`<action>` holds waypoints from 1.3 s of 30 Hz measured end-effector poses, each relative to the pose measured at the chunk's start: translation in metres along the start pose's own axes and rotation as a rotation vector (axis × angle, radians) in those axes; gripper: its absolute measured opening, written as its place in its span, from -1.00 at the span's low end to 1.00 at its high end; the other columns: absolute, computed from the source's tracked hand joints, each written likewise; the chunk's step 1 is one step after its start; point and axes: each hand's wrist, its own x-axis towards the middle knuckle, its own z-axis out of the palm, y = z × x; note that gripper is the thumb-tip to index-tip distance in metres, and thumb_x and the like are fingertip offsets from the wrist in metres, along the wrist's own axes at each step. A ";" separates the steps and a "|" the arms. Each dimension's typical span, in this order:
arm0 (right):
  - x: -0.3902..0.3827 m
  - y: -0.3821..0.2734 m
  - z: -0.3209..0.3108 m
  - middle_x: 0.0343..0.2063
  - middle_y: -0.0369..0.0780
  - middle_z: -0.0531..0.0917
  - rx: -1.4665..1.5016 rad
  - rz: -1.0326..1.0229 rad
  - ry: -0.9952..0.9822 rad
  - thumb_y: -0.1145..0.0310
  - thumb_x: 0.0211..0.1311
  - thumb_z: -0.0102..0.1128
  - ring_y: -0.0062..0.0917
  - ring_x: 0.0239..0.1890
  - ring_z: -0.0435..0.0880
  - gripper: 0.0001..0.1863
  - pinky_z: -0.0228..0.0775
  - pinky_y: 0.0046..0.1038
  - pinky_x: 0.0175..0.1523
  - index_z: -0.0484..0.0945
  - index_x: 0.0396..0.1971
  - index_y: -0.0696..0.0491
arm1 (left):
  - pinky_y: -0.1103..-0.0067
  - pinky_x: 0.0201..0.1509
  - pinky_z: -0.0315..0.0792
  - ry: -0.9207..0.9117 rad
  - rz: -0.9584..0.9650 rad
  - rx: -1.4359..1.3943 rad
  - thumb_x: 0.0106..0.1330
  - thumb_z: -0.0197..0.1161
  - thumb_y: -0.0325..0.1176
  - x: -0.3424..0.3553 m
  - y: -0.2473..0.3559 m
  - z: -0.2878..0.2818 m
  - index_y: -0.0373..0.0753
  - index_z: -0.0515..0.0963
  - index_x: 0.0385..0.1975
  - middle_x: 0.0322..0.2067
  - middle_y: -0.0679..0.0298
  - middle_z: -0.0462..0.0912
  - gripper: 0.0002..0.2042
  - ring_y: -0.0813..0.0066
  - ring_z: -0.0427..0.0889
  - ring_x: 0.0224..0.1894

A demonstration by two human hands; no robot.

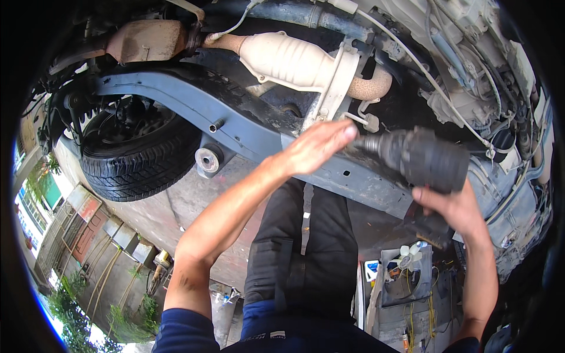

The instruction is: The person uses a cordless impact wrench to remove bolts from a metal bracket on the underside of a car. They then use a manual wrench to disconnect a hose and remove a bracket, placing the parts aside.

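Note:
My right hand point(453, 209) is wrapped round the grip of a dark cordless impact wrench point(426, 159), held level with its nose pointing left. A socket point(372, 143) on the nose ends right beside the fingertips of my left hand point(318, 147). That hand is closed, thumb and fingers together, in front of the blue-grey frame rail point(253, 138). Whatever it pinches is hidden. Just above it, a pale metal bracket point(338, 82) crosses the end of a ribbed catalytic converter point(288, 59). The tool is somewhat blurred.
Overhead is a vehicle's underside, with a rusty heat shield point(144, 41) and a thin cable point(424, 88) slanting down right. A tyre point(141, 156) hangs at the left beside a round bushing mount point(209, 159). Below right, a grey tray point(406, 276) holds assorted items.

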 end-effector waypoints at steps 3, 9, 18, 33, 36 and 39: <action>0.051 -0.036 -0.002 -0.45 -0.34 0.58 -0.200 -0.207 0.145 0.27 0.21 0.47 -0.70 -0.55 0.50 -0.57 0.35 -0.56 -0.48 0.52 -0.04 0.16 | 0.41 -0.14 0.41 0.079 0.006 -0.001 0.60 -0.11 0.15 0.051 -0.021 -0.016 -0.32 0.44 -0.26 -0.46 0.21 0.47 -0.46 0.39 0.45 -0.33; 0.125 -0.100 -0.001 -0.57 -0.30 0.51 -0.556 -0.119 0.042 0.17 0.21 0.41 -0.62 -0.63 0.53 -0.60 0.33 -0.53 -0.59 0.54 -0.19 0.19 | 0.54 0.10 0.41 0.077 -0.087 -0.188 0.60 -0.04 0.09 0.065 -0.050 -0.038 -0.37 0.60 -0.06 -0.24 0.29 0.65 -0.46 0.55 0.52 -0.12; 0.157 -0.118 0.016 -0.59 -0.26 0.50 -0.687 -0.030 -0.011 0.23 0.15 0.37 -0.57 -0.67 0.52 -0.62 0.34 -0.47 -0.64 0.53 -0.18 0.20 | 0.59 -0.02 0.44 0.143 -0.165 -0.237 0.60 0.07 -0.08 0.059 -0.075 -0.032 -0.38 0.58 0.00 -0.23 0.35 0.65 -0.60 0.62 0.51 -0.17; 0.193 -0.116 0.022 -0.36 0.03 0.66 -1.065 -0.232 0.190 0.20 0.07 0.43 -0.16 -0.41 0.71 -0.44 0.54 -0.16 -0.33 0.47 -0.04 0.26 | 0.35 -0.11 0.55 0.610 0.181 0.503 0.00 0.66 -0.28 0.069 -0.051 -0.055 -0.40 0.50 -0.13 -0.36 0.10 0.69 -0.46 0.10 0.68 -0.29; 0.188 -0.108 0.029 -0.16 0.13 0.71 -1.350 -0.358 0.378 0.13 0.04 0.47 0.04 -0.04 0.70 -0.28 0.52 -0.07 0.07 0.39 0.09 0.28 | 0.35 -0.13 0.54 0.394 -0.195 0.259 -0.04 0.68 -0.25 0.071 -0.066 -0.054 -0.40 0.51 -0.15 -0.36 0.09 0.69 -0.44 0.18 0.67 -0.30; 0.185 -0.108 0.034 -0.24 0.09 0.73 -1.371 -0.412 0.401 0.18 0.01 0.46 0.04 -0.07 0.70 -0.36 0.55 -0.05 0.02 0.44 0.00 0.28 | 0.36 -0.16 0.54 0.319 -0.252 0.279 -0.10 0.69 -0.21 0.065 -0.077 -0.051 -0.43 0.59 -0.19 -0.42 0.05 0.68 -0.44 0.22 0.67 -0.33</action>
